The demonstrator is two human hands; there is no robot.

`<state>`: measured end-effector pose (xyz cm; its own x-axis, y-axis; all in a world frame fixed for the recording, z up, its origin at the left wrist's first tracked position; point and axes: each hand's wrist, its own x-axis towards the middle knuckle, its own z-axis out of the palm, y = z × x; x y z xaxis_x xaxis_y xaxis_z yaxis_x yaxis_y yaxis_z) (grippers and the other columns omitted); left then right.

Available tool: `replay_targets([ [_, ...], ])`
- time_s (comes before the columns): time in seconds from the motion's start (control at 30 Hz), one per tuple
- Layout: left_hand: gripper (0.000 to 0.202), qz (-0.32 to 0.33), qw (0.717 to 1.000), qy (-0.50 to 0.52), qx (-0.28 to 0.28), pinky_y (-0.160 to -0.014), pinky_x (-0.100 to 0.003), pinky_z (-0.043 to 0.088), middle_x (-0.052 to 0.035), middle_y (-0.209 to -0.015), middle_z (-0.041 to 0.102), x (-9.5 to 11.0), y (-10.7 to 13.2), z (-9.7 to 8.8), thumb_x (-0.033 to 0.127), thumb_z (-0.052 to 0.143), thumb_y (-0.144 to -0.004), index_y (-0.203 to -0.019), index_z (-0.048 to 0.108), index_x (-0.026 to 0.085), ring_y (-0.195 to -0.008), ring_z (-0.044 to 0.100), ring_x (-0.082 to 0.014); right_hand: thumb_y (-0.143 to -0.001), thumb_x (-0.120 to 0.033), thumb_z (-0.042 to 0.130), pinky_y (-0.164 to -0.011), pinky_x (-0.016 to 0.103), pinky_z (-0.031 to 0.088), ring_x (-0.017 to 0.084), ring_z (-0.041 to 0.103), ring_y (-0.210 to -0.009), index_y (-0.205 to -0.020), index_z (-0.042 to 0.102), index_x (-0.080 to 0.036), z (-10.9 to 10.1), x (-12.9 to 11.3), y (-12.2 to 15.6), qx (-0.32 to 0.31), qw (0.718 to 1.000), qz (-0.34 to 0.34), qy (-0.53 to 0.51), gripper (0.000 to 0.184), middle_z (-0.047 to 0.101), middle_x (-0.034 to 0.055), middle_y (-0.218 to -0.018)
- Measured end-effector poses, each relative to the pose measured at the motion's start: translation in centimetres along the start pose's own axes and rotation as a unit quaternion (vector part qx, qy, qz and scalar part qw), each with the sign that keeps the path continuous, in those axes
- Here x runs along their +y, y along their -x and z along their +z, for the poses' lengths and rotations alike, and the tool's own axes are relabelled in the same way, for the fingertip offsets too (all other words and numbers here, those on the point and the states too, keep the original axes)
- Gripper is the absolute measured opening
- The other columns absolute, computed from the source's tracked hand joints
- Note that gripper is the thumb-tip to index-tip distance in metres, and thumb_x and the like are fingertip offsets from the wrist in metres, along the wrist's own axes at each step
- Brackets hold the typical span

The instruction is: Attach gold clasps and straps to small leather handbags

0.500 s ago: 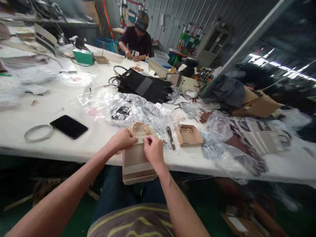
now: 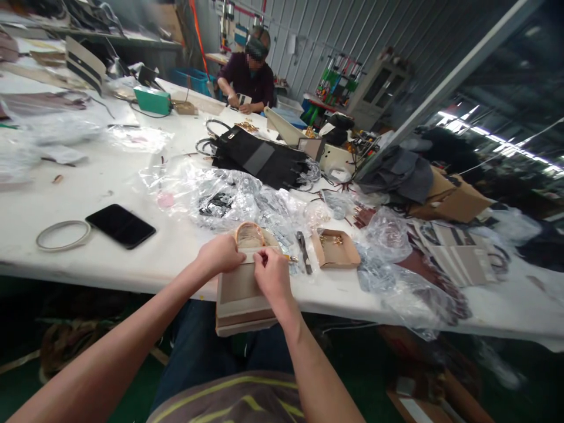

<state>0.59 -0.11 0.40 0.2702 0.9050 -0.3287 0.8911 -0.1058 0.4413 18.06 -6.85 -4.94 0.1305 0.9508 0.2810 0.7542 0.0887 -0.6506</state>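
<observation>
The right hand has moved a little to the left, so its fingertips now almost meet the left hand on the top edge of the beige bag. The bag hangs slightly lower over the desk edge.

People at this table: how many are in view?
2. One wears the camera: left hand and right hand grip the beige bag at the near edge. A co-worker sits at the far end of the table. Others may be outside the frame.
</observation>
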Motion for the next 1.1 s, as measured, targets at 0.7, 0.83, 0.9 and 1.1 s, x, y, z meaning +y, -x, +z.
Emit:
replay_targets([
  [0.7, 0.033, 0.03, 0.978, 0.196, -0.07, -0.048, -0.03, 0.033, -0.0027, -0.051, 0.054, -2.7, 1.6, -0.3, 0.041, 0.061, -0.084, -0.057, 0.061, 0.021, -0.045, 0.048, -0.0168, -0.094, -0.018, 0.082, -0.072, 0.031, 0.048, 0.021, 0.072, -0.076, -0.076, 0.087, -0.021, 0.0, -0.8, -0.8, -0.077, 0.997, -0.007, -0.001, 0.019, 0.08, 0.0065, -0.079],
  [0.83, 0.031, 0.073, 0.972, 0.224, -0.015, -0.051, -0.03, 0.03, -0.0029, -0.051, 0.055, -2.8, 1.5, 0.5, 0.04, 0.06, -0.075, -0.051, 0.057, 0.021, -0.051, 0.045, -0.0154, -0.093, -0.018, 0.081, -0.072, 0.031, 0.049, 0.022, 0.076, -0.077, -0.077, 0.088, -0.021, 0.0, -0.7, -1.0, -0.076, 0.997, 0.013, -0.023, 0.018, 0.083, 0.0068, -0.079],
  [0.9, 0.031, 0.073, 0.965, 0.252, -0.015, -0.052, -0.03, 0.03, -0.0027, -0.052, 0.056, -3.0, 1.5, 0.8, 0.042, 0.06, -0.074, -0.052, 0.057, 0.021, -0.052, 0.045, -0.0154, -0.092, -0.018, 0.082, -0.076, 0.03, 0.052, 0.022, 0.078, -0.082, -0.082, 0.09, -0.021, -0.2, -0.5, -1.1, -0.079, 0.995, 0.02, -0.057, 0.014, 0.085, 0.0061, -0.084],
  [1.1, 0.032, 0.025, 0.951, 0.302, -0.069, -0.05, -0.03, 0.03, -0.0024, -0.057, 0.06, -3.8, 1.5, 1.1, 0.047, 0.06, -0.077, -0.06, 0.065, 0.021, -0.05, 0.047, -0.0163, -0.093, -0.019, 0.082, -0.071, 0.031, 0.055, 0.022, 0.079, -0.076, -0.081, 0.09, -0.024, -0.2, -0.2, -1.2, -0.091, 0.991, 0.036, -0.093, 0.015, 0.085, 0.0025, -0.08],
])
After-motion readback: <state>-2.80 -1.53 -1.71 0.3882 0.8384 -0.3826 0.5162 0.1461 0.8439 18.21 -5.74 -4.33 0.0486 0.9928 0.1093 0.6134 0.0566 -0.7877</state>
